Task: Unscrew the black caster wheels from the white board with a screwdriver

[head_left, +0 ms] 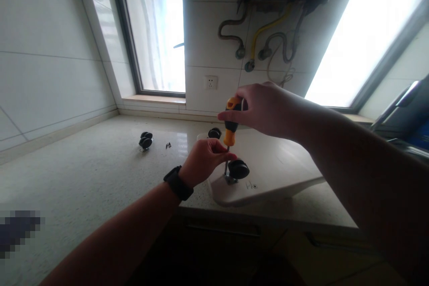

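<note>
the right hand [259, 109] wraps the screwdriver [229, 137], probably light, stiff and best taken by its thick handle, while the left hand [206, 158], below, pinches its shaft, with the caster [239, 169] just beyond that pinch.

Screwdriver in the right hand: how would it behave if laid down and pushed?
The screwdriver would probably stay stiff; its shaft looks straight and metallic. Its rounded handle suggests it may roll, and, being much thicker than the shaft, likely carries most weight.
</note>
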`<state>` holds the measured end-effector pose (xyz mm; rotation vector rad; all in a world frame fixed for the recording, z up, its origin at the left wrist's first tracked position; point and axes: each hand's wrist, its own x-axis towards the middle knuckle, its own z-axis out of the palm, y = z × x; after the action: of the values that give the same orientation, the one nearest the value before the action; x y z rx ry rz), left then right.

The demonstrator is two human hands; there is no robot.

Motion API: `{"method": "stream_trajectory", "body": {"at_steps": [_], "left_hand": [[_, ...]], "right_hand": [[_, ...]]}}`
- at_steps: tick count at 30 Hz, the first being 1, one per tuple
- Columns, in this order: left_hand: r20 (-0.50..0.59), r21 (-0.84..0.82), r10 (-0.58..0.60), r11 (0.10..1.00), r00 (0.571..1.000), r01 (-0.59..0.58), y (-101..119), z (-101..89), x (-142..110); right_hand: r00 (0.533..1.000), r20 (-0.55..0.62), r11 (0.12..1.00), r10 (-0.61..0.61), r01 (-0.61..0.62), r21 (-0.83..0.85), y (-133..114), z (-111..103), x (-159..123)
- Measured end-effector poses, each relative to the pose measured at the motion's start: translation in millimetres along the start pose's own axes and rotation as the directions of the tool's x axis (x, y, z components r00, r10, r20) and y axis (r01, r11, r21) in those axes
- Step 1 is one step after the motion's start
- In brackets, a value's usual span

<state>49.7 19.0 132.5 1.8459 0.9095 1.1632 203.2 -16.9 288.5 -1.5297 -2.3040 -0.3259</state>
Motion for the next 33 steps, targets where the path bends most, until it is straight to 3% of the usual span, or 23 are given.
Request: {"method": "stream_trajectory", "body": {"at_steps": [9,11,14,16,20,25,29,33], "left_hand": [[-0.017,0.031,0.004,1.000,1.000,-0.004,-3.1,0.8,-0.7],[0.082,0.041,0.027,0.999,0.996,-0.031,-1.9,-4.1,0.8],[0.280,0.010,0.077,0.997,0.957,-0.083,-2.8,-10.8,3.6],[0.326,-0.056,0.090,0.996,0.941,-0.075,-4.5,-12.0,4.8],[0.243,-0.080,0.076,0.995,0.967,-0.058,-6.0,-7.9,4.6],[0.103,-0.027,0.019,1.000,0.995,-0.016,-7.6,-3.6,2.9],[0.074,-0.032,0.007,0.999,0.997,-0.004,-9.5,-2.1,1.8],[0.047,-0.032,-0.007,0.999,0.999,0.008,-8.0,-0.2,0.7]], "right_hand": [[0.999,0.047,1.000,-0.014,0.013,0.014,-1.6,1.3,-4.2],[0.998,0.061,0.999,0.011,-0.013,0.033,-0.3,0.5,-4.0],[0.998,0.058,0.995,0.032,-0.037,0.088,1.4,-2.7,-4.1],[0.998,0.060,0.992,0.031,-0.038,0.123,2.3,-4.1,-4.8],[0.999,0.052,0.985,0.008,-0.017,0.170,4.4,-0.7,-5.7],[1.000,0.013,0.999,0.006,-0.006,0.048,2.9,2.6,-5.5],[0.996,0.090,0.995,0.007,-0.015,0.097,-4.9,-4.7,-8.6],[0.998,0.062,0.988,0.004,-0.013,0.153,-9.0,-7.7,-10.7]]}}
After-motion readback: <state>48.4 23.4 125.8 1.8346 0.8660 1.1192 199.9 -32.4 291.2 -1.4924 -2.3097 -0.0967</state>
